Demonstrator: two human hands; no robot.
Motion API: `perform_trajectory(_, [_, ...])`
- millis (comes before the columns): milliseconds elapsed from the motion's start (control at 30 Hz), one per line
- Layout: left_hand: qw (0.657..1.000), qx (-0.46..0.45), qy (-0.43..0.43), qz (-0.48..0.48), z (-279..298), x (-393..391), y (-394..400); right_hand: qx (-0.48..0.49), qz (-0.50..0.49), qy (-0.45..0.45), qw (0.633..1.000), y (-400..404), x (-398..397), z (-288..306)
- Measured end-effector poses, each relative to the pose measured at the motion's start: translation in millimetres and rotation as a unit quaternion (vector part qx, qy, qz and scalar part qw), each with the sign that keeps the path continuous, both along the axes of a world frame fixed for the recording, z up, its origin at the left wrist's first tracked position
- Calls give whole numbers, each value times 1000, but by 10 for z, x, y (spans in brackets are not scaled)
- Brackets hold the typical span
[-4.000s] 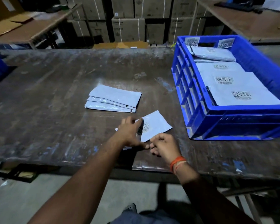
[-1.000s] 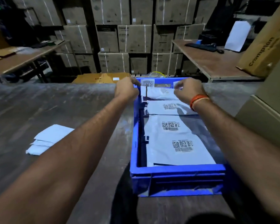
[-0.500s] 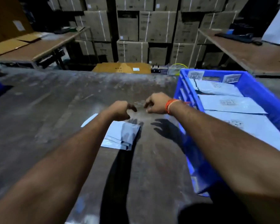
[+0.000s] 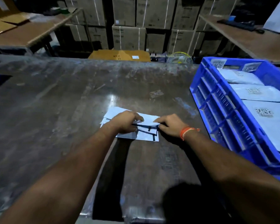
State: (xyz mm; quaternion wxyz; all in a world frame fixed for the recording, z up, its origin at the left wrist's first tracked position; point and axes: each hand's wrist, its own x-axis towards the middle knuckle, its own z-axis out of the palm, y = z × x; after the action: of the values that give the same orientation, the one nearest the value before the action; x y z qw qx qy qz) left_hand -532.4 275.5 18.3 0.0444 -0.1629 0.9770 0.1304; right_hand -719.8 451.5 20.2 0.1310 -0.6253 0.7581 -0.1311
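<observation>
Two bare hands meet over a small stack of flat white plastic pouches (image 4: 142,136), which lies in the middle of a dark, scuffed table (image 4: 71,102). The left hand (image 4: 125,122) curls its fingers over the top pouch (image 4: 148,121) — the right hand (image 4: 169,126), with an orange thread band (image 4: 187,132) at the wrist, pinches that pouch's right end. Well apart, on the right, a blue plastic crate (image 4: 217,110) holds larger white barcoded packets (image 4: 265,126).

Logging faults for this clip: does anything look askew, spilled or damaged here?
Only the pile of pouches on the table: it is fanned out, edges not lined up, while the left hand and right hand pinch its top pouch. Nothing spilled or torn.
</observation>
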Motion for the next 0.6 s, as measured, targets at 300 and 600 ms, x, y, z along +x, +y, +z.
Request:
perform_trajectory(300, [968,47,214,124,296,313,276,-284,-252,-283,881,671,-172,-2])
perform_trajectory(600, [949,108,135,263,-1,583,1422,-151,-312,-131,929,1665,117,-326])
